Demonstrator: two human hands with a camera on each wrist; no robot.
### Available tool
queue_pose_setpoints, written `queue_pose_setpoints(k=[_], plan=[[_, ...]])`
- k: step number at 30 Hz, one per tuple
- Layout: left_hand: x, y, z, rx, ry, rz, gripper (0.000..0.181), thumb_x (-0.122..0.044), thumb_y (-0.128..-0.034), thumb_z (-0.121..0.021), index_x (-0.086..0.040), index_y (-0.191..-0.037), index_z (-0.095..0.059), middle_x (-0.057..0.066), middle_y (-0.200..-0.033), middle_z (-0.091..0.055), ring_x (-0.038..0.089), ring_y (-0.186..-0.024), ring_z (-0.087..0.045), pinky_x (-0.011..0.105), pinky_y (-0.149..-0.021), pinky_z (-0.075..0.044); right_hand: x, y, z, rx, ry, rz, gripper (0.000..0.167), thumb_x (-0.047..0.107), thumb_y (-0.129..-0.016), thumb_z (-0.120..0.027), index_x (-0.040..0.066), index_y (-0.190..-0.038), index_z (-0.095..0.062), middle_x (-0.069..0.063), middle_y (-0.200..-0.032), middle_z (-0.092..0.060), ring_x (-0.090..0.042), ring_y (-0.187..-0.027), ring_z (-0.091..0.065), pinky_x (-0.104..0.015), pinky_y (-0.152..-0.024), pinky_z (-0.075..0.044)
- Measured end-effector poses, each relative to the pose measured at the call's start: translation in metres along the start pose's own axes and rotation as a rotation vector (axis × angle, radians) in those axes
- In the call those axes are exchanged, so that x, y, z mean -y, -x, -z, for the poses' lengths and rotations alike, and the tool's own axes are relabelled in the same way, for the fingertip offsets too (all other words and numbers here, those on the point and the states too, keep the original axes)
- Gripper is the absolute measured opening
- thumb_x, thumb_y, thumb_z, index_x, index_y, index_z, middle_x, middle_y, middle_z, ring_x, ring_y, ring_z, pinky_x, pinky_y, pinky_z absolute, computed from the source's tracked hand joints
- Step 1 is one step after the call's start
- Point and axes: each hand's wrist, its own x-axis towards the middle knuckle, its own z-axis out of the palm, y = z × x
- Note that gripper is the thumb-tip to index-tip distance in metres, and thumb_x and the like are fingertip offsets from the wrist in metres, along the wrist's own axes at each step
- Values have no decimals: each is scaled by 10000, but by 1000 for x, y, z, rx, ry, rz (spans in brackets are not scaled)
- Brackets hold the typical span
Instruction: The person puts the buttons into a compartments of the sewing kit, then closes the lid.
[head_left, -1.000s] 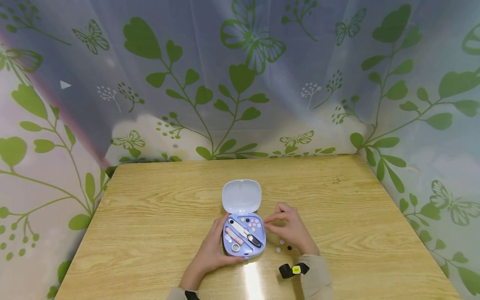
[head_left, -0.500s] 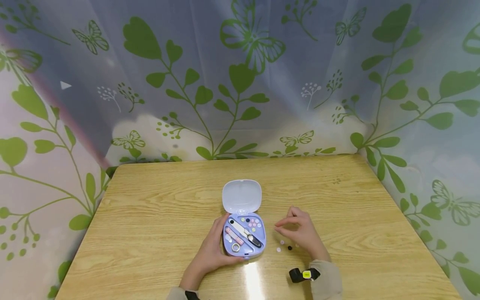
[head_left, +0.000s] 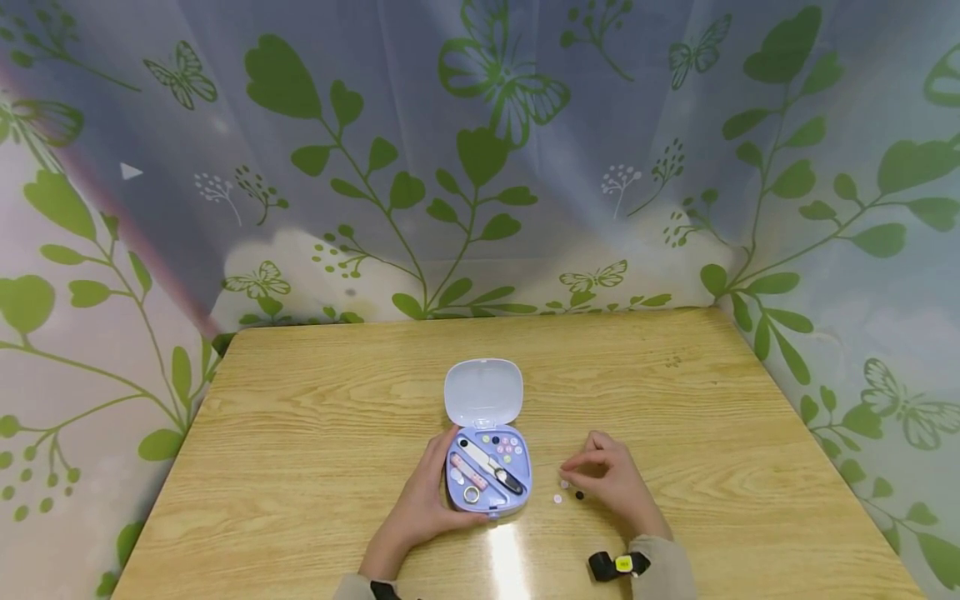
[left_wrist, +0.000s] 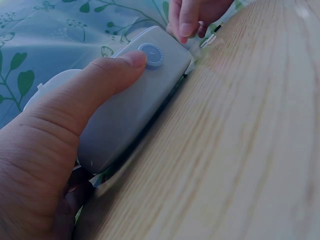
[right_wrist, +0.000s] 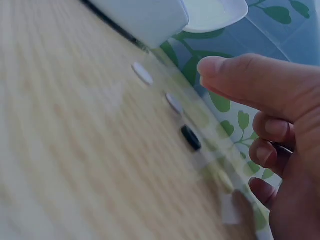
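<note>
My left hand (head_left: 433, 498) grips a lilac sewing box (head_left: 489, 502) by its left and front sides; in the left wrist view its thumb presses near the round catch (left_wrist: 151, 55). The lid (head_left: 483, 393) stands open behind. Inside lie snips (head_left: 491, 467), a pink-and-white strip (head_left: 468, 472), a ring (head_left: 471, 495) and several small buttons (head_left: 507, 450). My right hand (head_left: 611, 479) hovers just above loose buttons, thumb and fingertips close together, with nothing visible between them. Near it are a white button (right_wrist: 142, 73), another white button (right_wrist: 174, 103), a black button (right_wrist: 191, 138) and a blurred yellowish button (right_wrist: 225, 181).
The wooden table (head_left: 337, 400) carries the box near its middle, with the loose buttons at the right. A patterned curtain (head_left: 360, 208) hangs behind and along both sides. A black wrist strap with a yellow tag (head_left: 624, 564) sits at the right sleeve.
My right hand has moved from the box's right edge rightward and toward me, over the loose buttons. The left hand and the box have stayed in place.
</note>
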Motion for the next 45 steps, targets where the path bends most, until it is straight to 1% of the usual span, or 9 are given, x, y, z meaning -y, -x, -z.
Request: queue_pose_setpoints(k=[4,7,10,13,17,23,26,39,45], plan=[[1,0,0,1,-3,2,1304,-479,-541,-959,-285,-1585,-202,-52,-1548,-318,170,-1417,-327,451,-1181,-260,-15,4,0,5,-36,-88,144,-32,-722,-839,29,-839,-784,-99,-764,-495,-173,-765,-474,-228,-715,-421],[1,0,-1,2,-4,5,1302,-480,-543,-959,-283,-1585,-202,-52,-1549,-316,166,-1417,-325,445,-1181,-259,-29,6,0,13,-46,-119,166,3,-705,-863,70,-838,-791,-86,-781,-520,-175,-778,-482,-232,-711,-424],[0,0,-1,3,-4,9,1301,-483,-543,-958,-286,-1584,-203,-61,-1546,-316,154,-1416,-325,433,-1183,-259,-37,8,0,31,-35,-117,187,76,-691,-889,134,-842,-796,-60,-790,-525,-175,-794,-473,-242,-732,-407],[0,-1,-1,6,-3,7,1301,-480,-543,-959,-287,-1583,-201,-64,-1543,-318,149,-1414,-326,430,-1184,-259,-39,9,1,41,-19,-125,198,135,-678,-902,182,-840,-798,-39,-793,-510,-165,-811,-446,-263,-800,-329],[0,-1,-1,5,-4,-1,1304,-473,-540,-962,-278,-1584,-206,-56,-1538,-326,155,-1409,-335,438,-1181,-265,-37,10,0,33,26,-132,197,103,-673,-898,174,-826,-798,-59,-781,-476,-174,-808,-413,-291,-825,-207],[1,-1,-2,-1,-6,-8,1305,-479,-535,-962,-288,-1582,-206,-67,-1533,-328,150,-1400,-347,432,-1177,-275,-13,9,0,25,58,-124,156,-20,-694,-858,43,-816,-783,-153,-762,-452,-239,-783,-401,-267,-798,-191],[2,0,-2,-3,-1,-11,1310,-473,-535,-964,-291,-1584,-200,-65,-1533,-327,155,-1398,-351,440,-1176,-275,1,8,2,30,55,-121,139,-15,-709,-851,35,-818,-782,-158,-769,-461,-240,-789,-407,-257,-796,-193],[-1,-1,0,7,10,1,1300,-439,-546,-969,-260,-1586,-210,-46,-1533,-335,160,-1404,-340,451,-1180,-268,-4,8,-2,-9,82,-17,147,-27,-688,-861,69,-766,-781,-124,-734,-472,-229,-757,-433,-242,-773,-204],[-2,0,0,6,5,5,1303,-420,-552,-970,-258,-1590,-200,-45,-1536,-332,154,-1403,-338,445,-1181,-264,-4,8,-2,-4,76,-13,145,-29,-701,-852,65,-789,-785,-111,-742,-479,-223,-760,-431,-254,-776,-181]])
